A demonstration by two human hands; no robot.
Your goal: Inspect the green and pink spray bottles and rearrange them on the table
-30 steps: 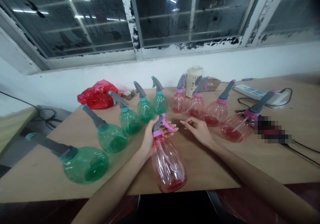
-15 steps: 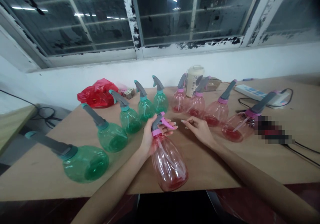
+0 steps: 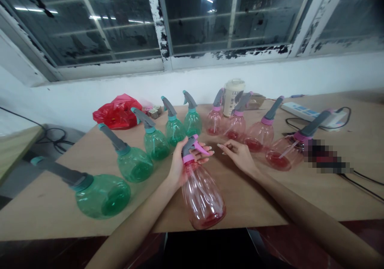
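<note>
The cup [image 3: 230, 103] at the worktop's [image 3: 246, 209] back edge carries dark capitals reading "IAM"; the smaller characters beneath are too small to read. It is pale, with a domed lid.

The pink bottle [image 3: 202, 193] is at the middle of the front edge, clear, glossy, ribbed plastic swelling towards its base, with a grey head and pink trigger. The left hand [image 3: 183, 163] grips it around the neck, fingers extended behind the trigger. Whether its base touches wood I cannot tell. The right hand [image 3: 238, 155] is lightly curled, thumb near fingertips; anything pinched there cannot be made out.

Five rounded green bottles [image 3: 135, 165] run from the left front corner towards the back edge; four more pink-collared bottles [image 3: 259, 135] line the right. Near the back edge lie a crumpled, thin red bag [image 3: 117, 113] and a white power strip [image 3: 312, 115].
</note>
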